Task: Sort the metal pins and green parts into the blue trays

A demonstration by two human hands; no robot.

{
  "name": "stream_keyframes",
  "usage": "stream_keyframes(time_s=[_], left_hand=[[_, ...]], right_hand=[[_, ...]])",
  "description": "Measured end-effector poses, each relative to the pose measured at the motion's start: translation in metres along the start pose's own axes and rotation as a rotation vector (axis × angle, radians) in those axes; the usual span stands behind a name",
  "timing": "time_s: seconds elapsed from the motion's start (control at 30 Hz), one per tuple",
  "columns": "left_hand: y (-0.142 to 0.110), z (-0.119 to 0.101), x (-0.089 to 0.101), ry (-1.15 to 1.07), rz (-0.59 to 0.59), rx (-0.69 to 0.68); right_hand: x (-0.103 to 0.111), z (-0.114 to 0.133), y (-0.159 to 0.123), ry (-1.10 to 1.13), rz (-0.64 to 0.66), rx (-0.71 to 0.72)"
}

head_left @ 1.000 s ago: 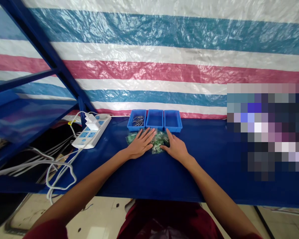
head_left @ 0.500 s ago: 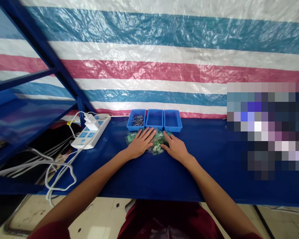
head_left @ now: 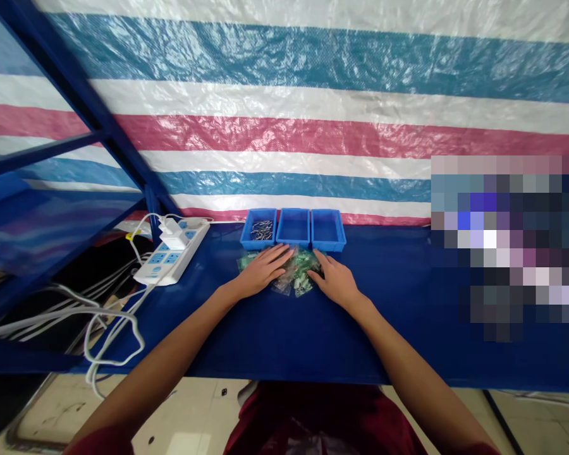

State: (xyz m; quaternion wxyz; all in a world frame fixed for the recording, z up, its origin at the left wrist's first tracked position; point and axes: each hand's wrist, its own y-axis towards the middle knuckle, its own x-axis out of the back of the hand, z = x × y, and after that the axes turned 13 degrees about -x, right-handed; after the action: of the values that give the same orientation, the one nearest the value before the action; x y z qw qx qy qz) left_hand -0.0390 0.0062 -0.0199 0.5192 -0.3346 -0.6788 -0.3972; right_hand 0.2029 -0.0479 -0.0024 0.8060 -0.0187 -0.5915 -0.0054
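Note:
Several small clear plastic bags of green parts (head_left: 294,276) lie in a loose pile on the blue table (head_left: 284,328). My left hand (head_left: 260,270) rests flat on the left of the pile, fingers stretched out. My right hand (head_left: 334,280) lies at the pile's right edge, fingers touching the bags. Just behind the pile stand three small blue bins in a row: the left bin (head_left: 258,229) holds small metal pieces, the middle bin (head_left: 293,227) and the right bin (head_left: 328,229) look empty.
A white power strip (head_left: 173,253) with a plugged-in adapter and white cables (head_left: 99,316) sits at the table's left end. A blue metal rack frame (head_left: 95,120) rises at left. A striped tarpaulin (head_left: 313,114) hangs behind. A blurred patch covers the right.
Both hands have drawn slightly back toward me, and the pile of bags has shifted and spread a little toward the table's front between them.

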Motion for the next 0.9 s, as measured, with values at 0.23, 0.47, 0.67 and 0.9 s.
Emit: stream_keyframes(time_s=[0.23,0.47,0.67,0.9], left_hand=[[-0.001,-0.002,0.004,0.040,-0.039,-0.022],[-0.002,-0.010,0.020,0.089,0.021,-0.077],[-0.012,-0.017,0.022,0.088,0.042,0.006],[-0.030,-0.012,0.006,0.077,0.084,0.078]], right_hand=[[0.004,-0.002,-0.001,0.057,-0.012,-0.017],[0.009,-0.005,-0.004,0.031,-0.060,0.045],[0.002,-0.003,-0.010,-0.046,0.148,-0.013],[-0.006,0.001,-0.012,0.024,0.180,-0.010]])
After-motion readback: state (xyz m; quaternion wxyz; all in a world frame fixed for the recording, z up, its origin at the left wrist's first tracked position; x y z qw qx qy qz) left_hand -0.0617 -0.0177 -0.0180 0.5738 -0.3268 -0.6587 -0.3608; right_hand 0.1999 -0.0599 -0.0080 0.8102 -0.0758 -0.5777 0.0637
